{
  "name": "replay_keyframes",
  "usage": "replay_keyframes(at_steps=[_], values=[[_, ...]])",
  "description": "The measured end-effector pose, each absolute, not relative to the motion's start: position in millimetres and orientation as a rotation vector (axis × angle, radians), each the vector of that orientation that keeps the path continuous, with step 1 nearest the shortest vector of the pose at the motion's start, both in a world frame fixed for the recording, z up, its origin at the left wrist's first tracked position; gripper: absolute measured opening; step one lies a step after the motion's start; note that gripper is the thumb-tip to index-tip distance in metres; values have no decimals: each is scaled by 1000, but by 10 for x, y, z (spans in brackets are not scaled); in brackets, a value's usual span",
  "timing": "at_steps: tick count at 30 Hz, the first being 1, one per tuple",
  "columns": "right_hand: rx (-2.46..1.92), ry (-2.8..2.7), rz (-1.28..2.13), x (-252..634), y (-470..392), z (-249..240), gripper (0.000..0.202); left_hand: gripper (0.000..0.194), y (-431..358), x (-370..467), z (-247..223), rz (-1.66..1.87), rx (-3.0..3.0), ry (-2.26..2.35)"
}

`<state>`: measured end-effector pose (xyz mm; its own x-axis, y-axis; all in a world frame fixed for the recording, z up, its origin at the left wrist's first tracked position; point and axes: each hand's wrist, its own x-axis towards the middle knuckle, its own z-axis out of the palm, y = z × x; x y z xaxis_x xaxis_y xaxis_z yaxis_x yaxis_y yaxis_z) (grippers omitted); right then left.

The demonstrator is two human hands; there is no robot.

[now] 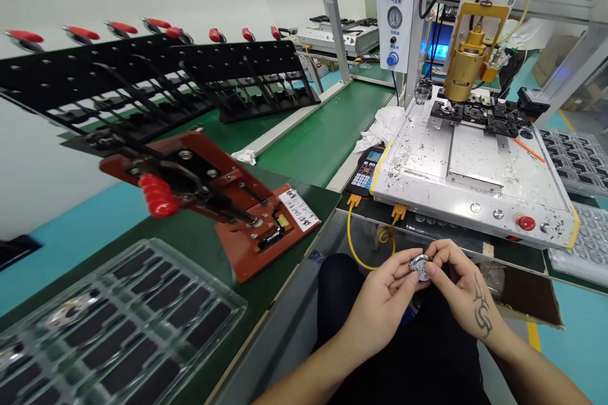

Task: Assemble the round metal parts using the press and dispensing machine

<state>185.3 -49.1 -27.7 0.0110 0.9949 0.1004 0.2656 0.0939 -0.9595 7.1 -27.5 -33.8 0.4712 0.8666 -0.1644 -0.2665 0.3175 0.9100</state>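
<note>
- The left hand and right hand, both curled nearly closed, pinch a small round metal piece from either side.
- They hold it near, right of centre, above the lap.
- A red-brown clamp fixture stands left; a white press machine sits farther right.

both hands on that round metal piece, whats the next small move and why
Perhaps ease the right hand off the round metal piece, leaving it in the left hand: both hands pinch it, and the right thumb overlaps its face.
</note>
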Motion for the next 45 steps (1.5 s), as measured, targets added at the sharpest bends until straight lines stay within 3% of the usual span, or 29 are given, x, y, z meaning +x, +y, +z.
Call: replay_keyframes(at_steps=[4,7,12,14,16,20,23,35,45], values=[[-1400,-1566,693,1868,-484,-391,23,38,-261,47,-354,824,1136,845],[-1398,-1697,630,1902,-459,-410,10,41,-216,-28,-314,766,1364,903],[-1190,-1892,821,1917,-354,-313,16,54,-78,-176,-178,671,1673,943],[-1227,-1701,924,1884,-304,-289,13,55,-30,-191,-134,757,1554,933],[-1260,-1425,1108,1826,-260,-284,25,54,-4,-177,-107,841,1397,944],[-1180,-1124,1341,1693,-216,-302,39,30,-15,-127,-92,910,1263,937],[-1154,-1140,1360,1648,-218,-302,38,25,-37,-127,-76,926,1248,924],[-979,-2159,711,1897,-118,-53,52,21,-47,-244,28,940,1366,992],[-798,-2242,462,1677,72,40,51,22,-101,-447,219,986,1381,1013]])
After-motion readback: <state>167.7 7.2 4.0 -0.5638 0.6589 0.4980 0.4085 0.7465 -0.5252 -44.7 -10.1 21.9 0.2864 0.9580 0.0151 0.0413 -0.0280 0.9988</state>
